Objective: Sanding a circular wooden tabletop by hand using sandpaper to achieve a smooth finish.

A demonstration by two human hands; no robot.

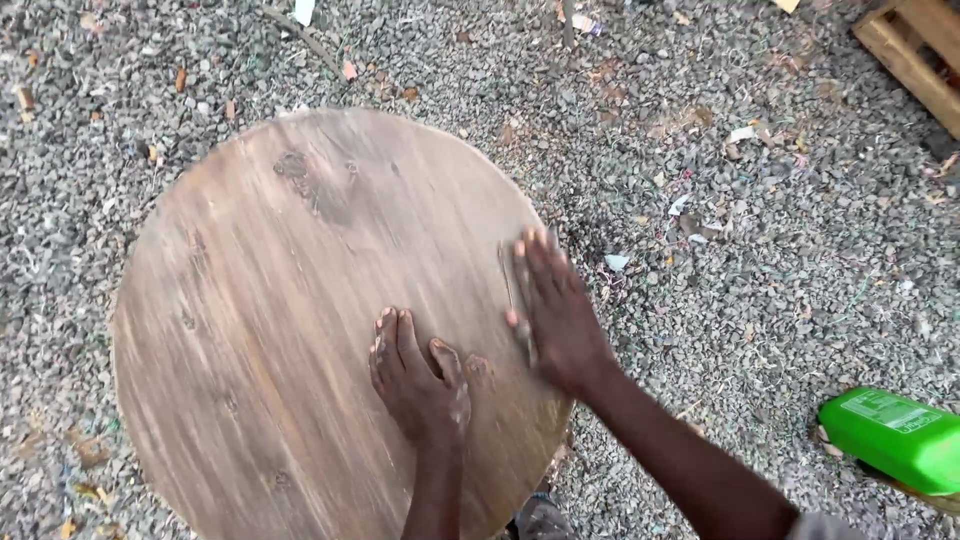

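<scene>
Left hand [418, 385] flat, open, on round wooden tabletop [280, 330]; right hand [555, 305] presses thin sanding sheet [515, 300] near edge; gravel [780, 250] around; green container [895, 438] at right

Green labelled plastic container [893, 439] lies on gravel [780, 300].

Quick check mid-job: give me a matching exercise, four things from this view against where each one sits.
Things:
1. left hand
2. right hand
3. green container
4. wooden frame

Places:
A. top right corner, on the gravel
B. flat on the round wooden board, away from its edge
C. lower right, on the gravel
D. at the board's right edge, on a thin sheet

Pairs: 1-B, 2-D, 3-C, 4-A
</scene>
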